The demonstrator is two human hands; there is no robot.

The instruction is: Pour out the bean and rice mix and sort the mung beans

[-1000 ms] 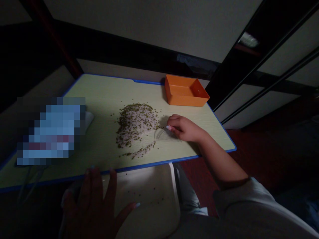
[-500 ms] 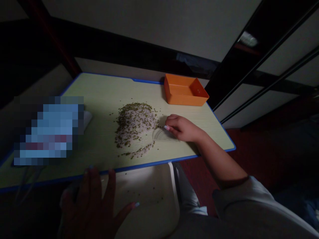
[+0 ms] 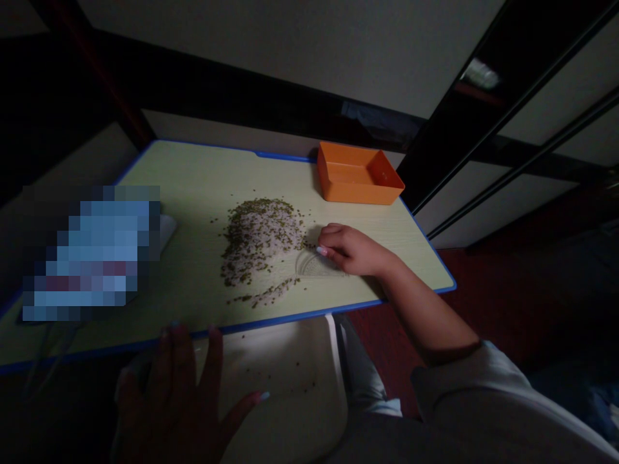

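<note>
A heap of mixed small green beans and white grains (image 3: pixel 258 238) lies on the pale blue-edged table (image 3: pixel 193 187). My right hand (image 3: pixel 355 250) rests just right of the heap, fingers curled on a clear protractor (image 3: pixel 316 264) that lies flat against the grains. My left hand (image 3: pixel 178 393) lies spread and flat on a white tray (image 3: pixel 294 380) held below the table's near edge. A few beans are scattered in the tray.
An orange box (image 3: pixel 358 174) stands at the table's far right corner. A blurred blue-and-white object (image 3: pixel 89 251) lies at the left of the table. Dark frame bars (image 3: pixel 483 122) rise to the right. A wall runs behind.
The view has drifted slightly. My right hand and the protractor have edged a little to the left against the heap. My left hand stays on the tray.
</note>
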